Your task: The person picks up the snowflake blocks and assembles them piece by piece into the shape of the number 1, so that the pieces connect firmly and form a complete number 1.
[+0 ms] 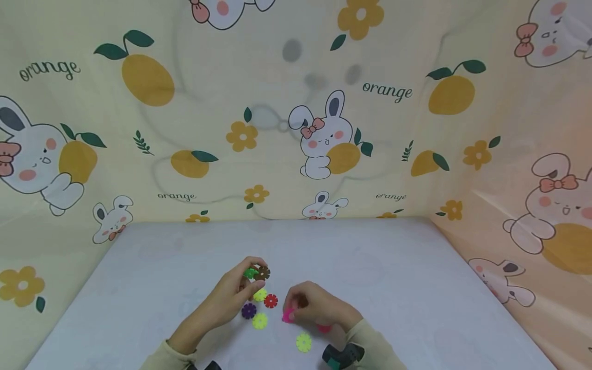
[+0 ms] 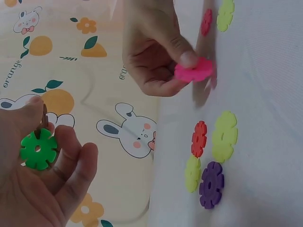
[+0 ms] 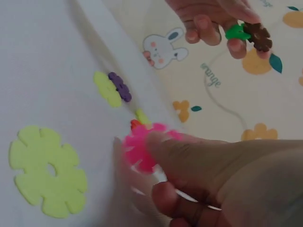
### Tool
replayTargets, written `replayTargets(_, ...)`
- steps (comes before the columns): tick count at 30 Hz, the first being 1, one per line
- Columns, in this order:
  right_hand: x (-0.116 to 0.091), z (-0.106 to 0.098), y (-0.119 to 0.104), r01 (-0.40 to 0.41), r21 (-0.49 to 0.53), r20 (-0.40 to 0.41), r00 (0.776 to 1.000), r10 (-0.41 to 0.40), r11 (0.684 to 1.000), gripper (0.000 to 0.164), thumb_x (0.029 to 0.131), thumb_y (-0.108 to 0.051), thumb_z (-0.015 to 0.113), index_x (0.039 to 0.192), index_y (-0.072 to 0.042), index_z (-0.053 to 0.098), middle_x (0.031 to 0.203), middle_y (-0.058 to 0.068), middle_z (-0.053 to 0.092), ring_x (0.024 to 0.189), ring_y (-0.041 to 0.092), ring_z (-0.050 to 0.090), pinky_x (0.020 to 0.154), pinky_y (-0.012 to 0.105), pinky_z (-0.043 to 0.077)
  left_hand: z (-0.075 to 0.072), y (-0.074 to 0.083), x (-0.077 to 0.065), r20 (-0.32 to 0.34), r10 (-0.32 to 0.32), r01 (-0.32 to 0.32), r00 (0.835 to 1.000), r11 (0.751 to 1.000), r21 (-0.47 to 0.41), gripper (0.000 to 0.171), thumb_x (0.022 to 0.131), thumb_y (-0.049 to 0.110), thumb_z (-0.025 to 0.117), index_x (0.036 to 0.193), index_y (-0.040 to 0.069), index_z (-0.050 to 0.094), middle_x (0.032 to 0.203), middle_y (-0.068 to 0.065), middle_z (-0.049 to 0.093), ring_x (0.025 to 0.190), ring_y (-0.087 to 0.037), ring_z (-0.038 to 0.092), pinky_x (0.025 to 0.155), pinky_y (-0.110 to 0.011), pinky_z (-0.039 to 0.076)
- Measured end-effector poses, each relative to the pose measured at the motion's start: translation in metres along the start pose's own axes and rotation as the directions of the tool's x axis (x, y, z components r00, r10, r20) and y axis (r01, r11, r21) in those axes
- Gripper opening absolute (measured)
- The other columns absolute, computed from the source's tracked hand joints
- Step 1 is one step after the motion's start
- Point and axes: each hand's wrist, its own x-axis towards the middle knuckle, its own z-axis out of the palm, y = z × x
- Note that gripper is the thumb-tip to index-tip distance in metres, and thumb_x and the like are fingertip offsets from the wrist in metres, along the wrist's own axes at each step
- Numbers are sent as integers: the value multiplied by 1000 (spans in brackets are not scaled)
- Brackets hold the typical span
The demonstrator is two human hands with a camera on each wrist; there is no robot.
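My left hand [image 1: 226, 298] holds a brown notched plastic disc [image 3: 258, 36] between thumb and fingers, raised over the table. A green disc [image 2: 39, 149] is slotted into the brown one at an angle. To the right, my right hand [image 1: 321, 304] pinches a bright pink disc [image 3: 140, 150] between thumb and fingertips, low over the table. Between and below the hands lie a red disc [image 1: 271, 301], a purple disc [image 1: 248, 310] and yellow discs [image 1: 260, 321], flat on the table.
A single yellow disc [image 1: 303, 342] lies nearest the right wrist. Another reddish disc [image 1: 325, 328] shows partly from under the right hand. The white table [image 1: 393, 267] meets a printed cloth backdrop [image 1: 277, 169] at the back and sides.
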Motion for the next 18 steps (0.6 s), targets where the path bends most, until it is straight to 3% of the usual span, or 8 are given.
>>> replayTargets(5, 0, -2, 0, 15, 60, -100, 995, -9, 998, 1, 95, -12, 70, 95, -11, 70, 80, 5, 66, 70, 7, 55, 62, 19, 48, 1, 0, 0, 5, 6, -6, 1000, 1000, -5, 29, 102, 14, 59, 130, 17, 53, 117, -8, 66, 72, -20, 60, 66, -29, 56)
replayTargets(10, -1, -6, -5, 76, 155, -202, 978, -44, 985, 8, 99, -13, 66, 101, -5, 65, 81, 21, 69, 65, 11, 59, 59, 23, 51, 2, 0, 0, 10, -4, 4, 1000, 1000, -6, 28, 102, 15, 60, 129, 17, 53, 118, -8, 67, 71, -17, 60, 66, -31, 57)
replayTargets(18, -7, -13, -20, 170, 173, -360, 928, -99, 970, 21, 100, -12, 64, 120, -4, 62, 83, 21, 68, 66, 10, 58, 68, 24, 55, 4, 1, 0, 12, -17, 17, 1000, 1000, -12, 27, 102, 16, 60, 128, 17, 53, 118, -8, 67, 73, -20, 61, 65, -30, 56)
